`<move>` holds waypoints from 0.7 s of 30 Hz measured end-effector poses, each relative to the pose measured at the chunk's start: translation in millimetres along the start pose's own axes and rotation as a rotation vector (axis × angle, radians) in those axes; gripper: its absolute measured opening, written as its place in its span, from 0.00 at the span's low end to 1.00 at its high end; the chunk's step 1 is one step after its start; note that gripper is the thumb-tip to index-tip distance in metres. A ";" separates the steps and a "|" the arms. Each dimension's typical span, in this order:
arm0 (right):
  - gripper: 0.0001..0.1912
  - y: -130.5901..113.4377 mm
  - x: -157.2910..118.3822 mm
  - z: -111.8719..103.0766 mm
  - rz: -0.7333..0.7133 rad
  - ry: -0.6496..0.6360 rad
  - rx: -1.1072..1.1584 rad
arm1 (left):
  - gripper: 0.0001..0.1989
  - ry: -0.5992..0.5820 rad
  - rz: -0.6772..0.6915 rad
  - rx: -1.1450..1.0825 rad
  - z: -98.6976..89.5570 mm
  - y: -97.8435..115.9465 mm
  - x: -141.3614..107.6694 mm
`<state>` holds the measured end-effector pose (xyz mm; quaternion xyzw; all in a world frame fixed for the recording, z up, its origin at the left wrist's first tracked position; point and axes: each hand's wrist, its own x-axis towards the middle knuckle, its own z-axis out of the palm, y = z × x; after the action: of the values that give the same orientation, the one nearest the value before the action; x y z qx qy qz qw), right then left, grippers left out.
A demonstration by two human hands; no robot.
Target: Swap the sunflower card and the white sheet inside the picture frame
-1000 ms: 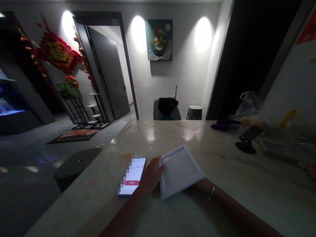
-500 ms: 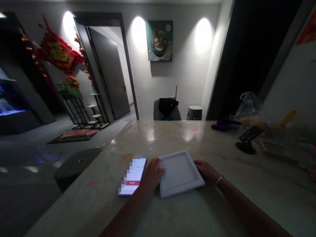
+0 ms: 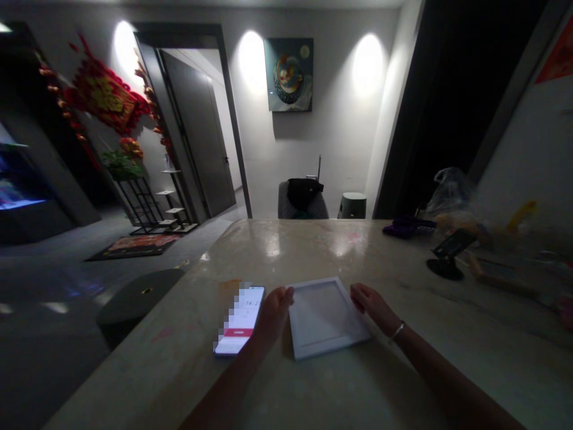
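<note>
Fingers of the left hand [image 3: 274,312] and right hand [image 3: 375,307] curl partly closed at opposite sides of a shallow, white-rimmed frame [image 3: 326,316], their grip unclear, as it lies on a marbled table [image 3: 313,251]. A lit phone [image 3: 242,322] rests beside the left hand; far right, a clear plastic bag [image 3: 450,191] holds blurred contents.

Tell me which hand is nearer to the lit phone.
Left. The left hand is close beside the phone; the right hand is farther off, by the right edge of the white frame.
</note>
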<state>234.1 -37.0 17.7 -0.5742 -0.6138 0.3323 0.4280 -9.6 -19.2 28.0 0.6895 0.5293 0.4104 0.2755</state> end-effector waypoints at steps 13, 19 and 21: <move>0.27 -5.5 -0.5 -7.9 -0.086 -0.335 0.849 | 0.31 -0.258 -0.084 -0.553 4.9 15.8 -8.3; 0.26 11.5 1.0 4.9 -0.048 -0.299 0.691 | 0.31 -0.285 -0.185 -0.520 10.7 4.9 -7.0; 0.27 14.2 1.5 8.2 -0.034 -0.285 0.642 | 0.31 -0.284 -0.186 -0.511 11.0 3.2 -6.3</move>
<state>232.7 -33.1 1.7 -0.3478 -0.5410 0.5778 0.5025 0.8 -25.5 23.2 0.5971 0.4260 0.4026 0.5477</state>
